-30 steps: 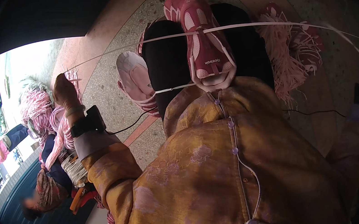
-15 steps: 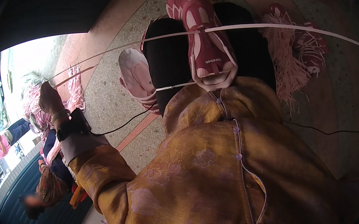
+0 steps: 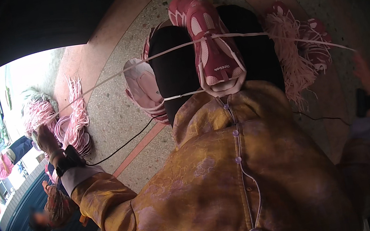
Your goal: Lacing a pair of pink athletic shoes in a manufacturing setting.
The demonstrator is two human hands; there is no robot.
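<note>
A pale pink cord [image 3: 140, 65] runs taut from side to side across the pink shoe [image 3: 211, 48] that lies on the person's lap. Out at the far left, the left hand [image 3: 46, 139] is closed around one end of the cord. At the far right, the right hand [image 3: 362, 69] is at the other end, though whether it grips cannot be told. Bundles of pink cords [image 3: 70, 124] lie on the floor [image 3: 110, 121] beside the left hand, and more [image 3: 290, 53] are heaped near the right knee.

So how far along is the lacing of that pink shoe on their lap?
One pink shoe lies on the floor; whether it is finished is unclear. In hand: the pink shoe on the lap, its lace stretched between left hand and right hand. Left: bundles of laces and more shoes.
</note>
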